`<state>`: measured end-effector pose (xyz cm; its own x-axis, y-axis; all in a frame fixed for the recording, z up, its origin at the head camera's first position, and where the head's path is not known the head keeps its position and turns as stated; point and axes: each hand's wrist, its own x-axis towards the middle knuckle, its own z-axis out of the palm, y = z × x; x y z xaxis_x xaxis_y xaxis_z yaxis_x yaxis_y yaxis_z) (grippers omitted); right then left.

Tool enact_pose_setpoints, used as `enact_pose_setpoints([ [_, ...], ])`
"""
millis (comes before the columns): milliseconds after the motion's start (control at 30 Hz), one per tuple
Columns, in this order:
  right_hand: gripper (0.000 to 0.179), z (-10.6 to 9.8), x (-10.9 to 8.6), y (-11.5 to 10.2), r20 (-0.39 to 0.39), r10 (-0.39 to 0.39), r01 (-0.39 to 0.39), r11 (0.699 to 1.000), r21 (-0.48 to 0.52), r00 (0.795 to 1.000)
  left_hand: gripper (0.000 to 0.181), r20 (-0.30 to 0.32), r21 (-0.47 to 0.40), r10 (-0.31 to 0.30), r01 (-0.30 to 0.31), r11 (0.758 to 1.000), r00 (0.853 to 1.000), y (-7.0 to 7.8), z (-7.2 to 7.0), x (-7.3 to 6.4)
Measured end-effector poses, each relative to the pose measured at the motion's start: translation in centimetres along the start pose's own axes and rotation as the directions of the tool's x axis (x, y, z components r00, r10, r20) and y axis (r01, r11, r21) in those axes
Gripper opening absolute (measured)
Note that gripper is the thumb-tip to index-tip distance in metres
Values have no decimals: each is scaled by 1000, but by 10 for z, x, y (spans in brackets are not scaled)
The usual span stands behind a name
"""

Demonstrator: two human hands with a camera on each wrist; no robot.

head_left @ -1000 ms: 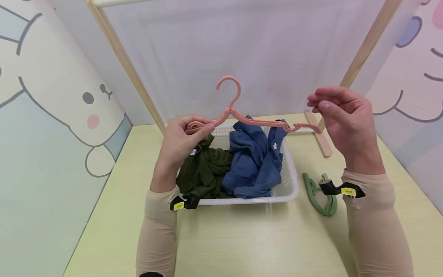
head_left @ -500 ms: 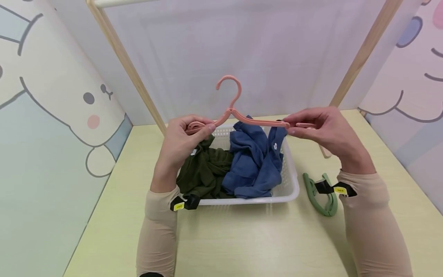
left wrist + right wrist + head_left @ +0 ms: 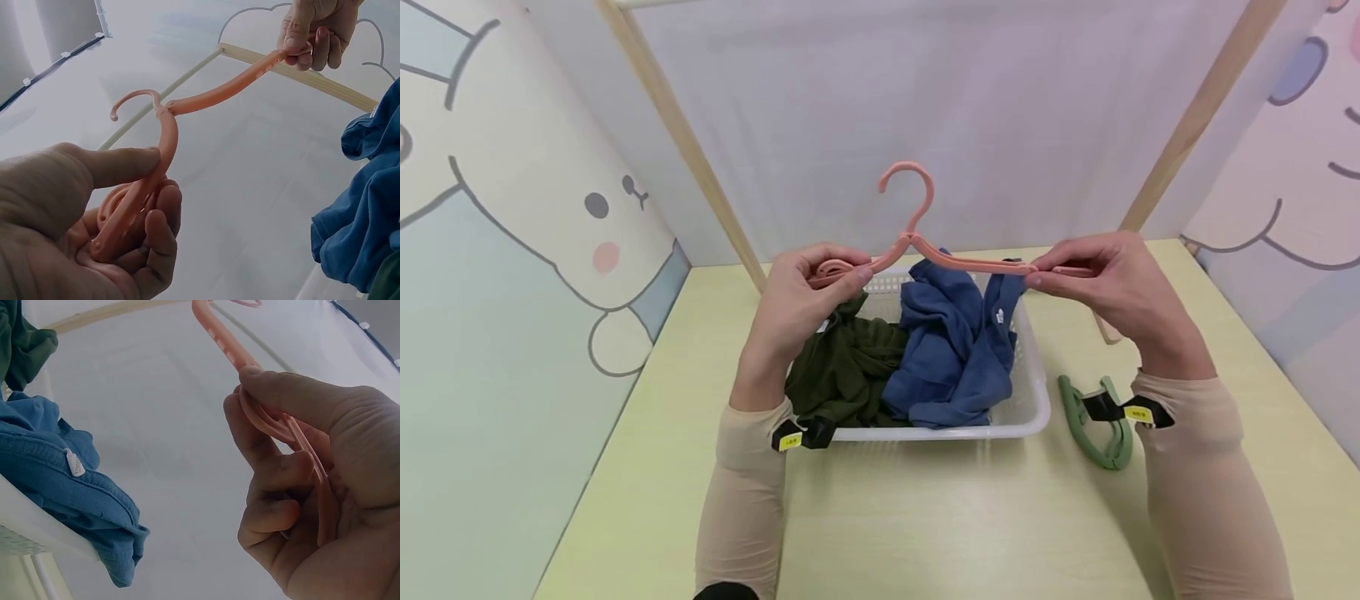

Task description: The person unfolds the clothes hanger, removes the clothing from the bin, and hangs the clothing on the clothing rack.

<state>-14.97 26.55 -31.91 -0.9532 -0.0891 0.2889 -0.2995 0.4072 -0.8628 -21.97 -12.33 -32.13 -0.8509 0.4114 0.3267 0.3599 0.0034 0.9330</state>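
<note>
A salmon-pink plastic clothes hanger [image 3: 970, 262] is held level above the basket, its hook pointing up. My left hand [image 3: 797, 304] grips the left arm of the hanger, thumb on top and fingers curled beneath, as the left wrist view shows. At the other end, my right hand [image 3: 1112, 287] pinches the right arm between thumb and fingers; a folded end piece lies inside the palm in the right wrist view. Below, a blue garment [image 3: 951, 350] and a dark green garment [image 3: 850, 367] lie crumpled in the white basket [image 3: 940, 433].
A folded green hanger [image 3: 1097, 433] lies on the table to the right of the basket. Behind stands a wooden rack, with a left post [image 3: 685, 142] and a right post [image 3: 1202, 117]. Walls with cartoon drawings flank the table.
My right hand has come in leftward and down from beside the hanger and taken hold of its right end. The left hand keeps its grip. The head view has shifted slightly.
</note>
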Motion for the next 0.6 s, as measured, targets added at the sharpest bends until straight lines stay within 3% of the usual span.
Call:
enact_pose_setpoints([
  [400, 18, -18, -5, 6, -39, 31, -32, 999, -29, 999, 19, -15, 41, 57, -56, 998, 998, 0, -2, 1],
  [600, 17, -22, -7, 7, -31, 40, -41, 998, -39, 999, 17, -1, 87, 55, -55, 995, 998, -2, -3, 2],
])
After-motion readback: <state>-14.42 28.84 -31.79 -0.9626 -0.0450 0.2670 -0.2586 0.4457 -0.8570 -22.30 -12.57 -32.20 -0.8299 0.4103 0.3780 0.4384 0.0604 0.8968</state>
